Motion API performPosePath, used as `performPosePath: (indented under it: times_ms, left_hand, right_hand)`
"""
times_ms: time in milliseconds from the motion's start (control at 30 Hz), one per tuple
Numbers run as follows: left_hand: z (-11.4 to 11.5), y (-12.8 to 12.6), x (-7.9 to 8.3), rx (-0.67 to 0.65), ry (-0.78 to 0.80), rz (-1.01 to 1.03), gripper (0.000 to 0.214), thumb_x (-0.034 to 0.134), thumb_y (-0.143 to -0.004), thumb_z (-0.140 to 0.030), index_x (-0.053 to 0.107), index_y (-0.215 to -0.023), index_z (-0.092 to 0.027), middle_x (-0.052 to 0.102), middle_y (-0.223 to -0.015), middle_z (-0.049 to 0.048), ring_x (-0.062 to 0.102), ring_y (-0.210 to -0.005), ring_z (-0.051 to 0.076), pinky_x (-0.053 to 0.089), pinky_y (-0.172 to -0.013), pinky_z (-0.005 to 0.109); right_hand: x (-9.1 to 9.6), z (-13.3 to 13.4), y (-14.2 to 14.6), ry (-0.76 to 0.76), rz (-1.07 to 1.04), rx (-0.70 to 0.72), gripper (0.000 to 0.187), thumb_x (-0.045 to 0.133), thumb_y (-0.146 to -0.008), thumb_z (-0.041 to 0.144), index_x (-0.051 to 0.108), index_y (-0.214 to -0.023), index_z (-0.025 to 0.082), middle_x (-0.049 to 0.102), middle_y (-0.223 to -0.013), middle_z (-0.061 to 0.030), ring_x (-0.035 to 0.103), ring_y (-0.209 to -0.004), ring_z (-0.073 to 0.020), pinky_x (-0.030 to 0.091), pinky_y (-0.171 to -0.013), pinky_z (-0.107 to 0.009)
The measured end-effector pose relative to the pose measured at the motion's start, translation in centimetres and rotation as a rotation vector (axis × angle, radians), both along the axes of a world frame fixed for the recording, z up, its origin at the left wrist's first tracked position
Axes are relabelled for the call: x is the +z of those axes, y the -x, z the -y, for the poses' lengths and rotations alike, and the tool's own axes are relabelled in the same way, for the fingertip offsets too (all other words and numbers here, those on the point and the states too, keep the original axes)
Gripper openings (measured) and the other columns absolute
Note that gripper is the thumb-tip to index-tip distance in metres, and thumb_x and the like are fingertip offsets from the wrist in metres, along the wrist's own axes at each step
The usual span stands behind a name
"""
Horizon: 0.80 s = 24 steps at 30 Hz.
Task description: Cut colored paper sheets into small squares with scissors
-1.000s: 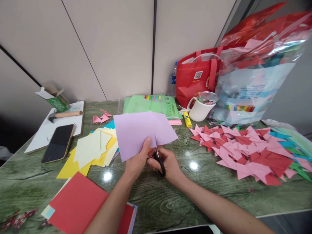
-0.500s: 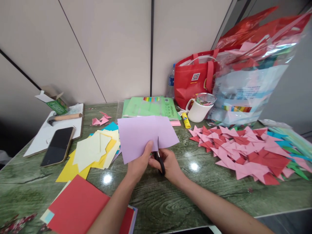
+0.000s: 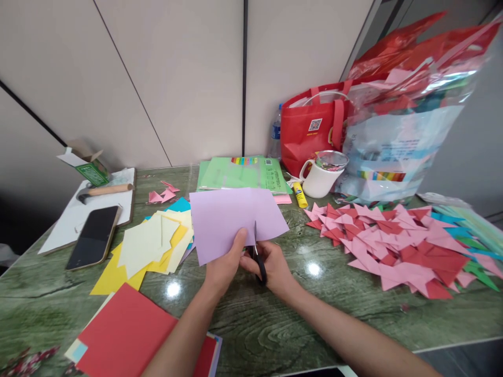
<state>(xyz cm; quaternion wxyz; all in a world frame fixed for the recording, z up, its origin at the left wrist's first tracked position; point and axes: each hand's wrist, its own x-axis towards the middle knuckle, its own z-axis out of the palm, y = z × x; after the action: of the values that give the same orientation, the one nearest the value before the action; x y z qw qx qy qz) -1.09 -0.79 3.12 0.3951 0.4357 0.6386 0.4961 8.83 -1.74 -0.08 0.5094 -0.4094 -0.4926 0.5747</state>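
Lilac sheet (image 3: 222, 220), slightly bent, at frame centre.
It is pinched by the left hand (image 3: 225, 268); black-handled scissors (image 3: 261, 269), one blade (image 3: 255, 233) over the sheet, are gripped by the right hand (image 3: 277, 267). Red paper (image 3: 126, 330) at lower left is partly hidden by the left forearm (image 3: 188, 330); pink and red folded pieces (image 3: 393, 235) are heaped at right.

Behind the back edge of the green, wood-grained tabletop (image 3: 251, 335) stands a pale, smooth wall (image 3: 188, 78), crossed by a thick dark upright seam (image 3: 244, 78) and a thinner slanting line (image 3: 129, 84). Beyond the right edge, a grey surface (image 3: 477, 152) rises in dimmer light. Two round white reflections (image 3: 313, 269) shine on the glossy top between its left and right edges.
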Motion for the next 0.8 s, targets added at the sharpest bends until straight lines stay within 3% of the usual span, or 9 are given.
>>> performPosePath:
  times_ms: [267,633,800]
  left_hand:
    - [0.05,-0.12,0.04,0.013,0.010,0.024,0.042,0.060,-0.068,-0.038,0.056,-0.105,-0.017,0.054,-0.118,0.0080,0.048,-0.109,0.018,0.031,-0.098,0.029]
    - [0.02,-0.05,-0.11,-0.019,-0.004,0.039,0.038,0.059,-0.068,-0.039,0.059,-0.099,-0.016,0.061,-0.104,0.0071,0.054,-0.100,0.018,0.035,-0.094,0.030]
    - [0.01,-0.12,0.12,-0.007,0.041,0.067,0.031,0.061,-0.065,-0.038,0.063,-0.088,-0.016,0.064,-0.094,0.0073,0.057,-0.092,0.020,0.038,-0.090,0.031]
  right_hand:
    - [-0.28,-0.06,-0.03,0.015,-0.027,0.007,0.029,0.072,-0.056,0.031,0.056,-0.074,0.016,0.052,-0.056,0.0037,0.045,-0.049,-0.0092,0.040,-0.047,-0.022]
    - [-0.11,-0.01,0.01,0.030,-0.009,-0.022,0.025,0.072,-0.056,0.028,0.054,-0.066,0.015,0.050,-0.050,0.0054,0.043,-0.043,-0.0069,0.037,-0.041,-0.018]
    - [0.12,0.07,0.18,0.036,0.000,-0.022,0.025,0.071,-0.057,0.029,0.052,-0.063,0.015,0.049,-0.047,0.0055,0.042,-0.041,-0.0065,0.035,-0.039,-0.017]
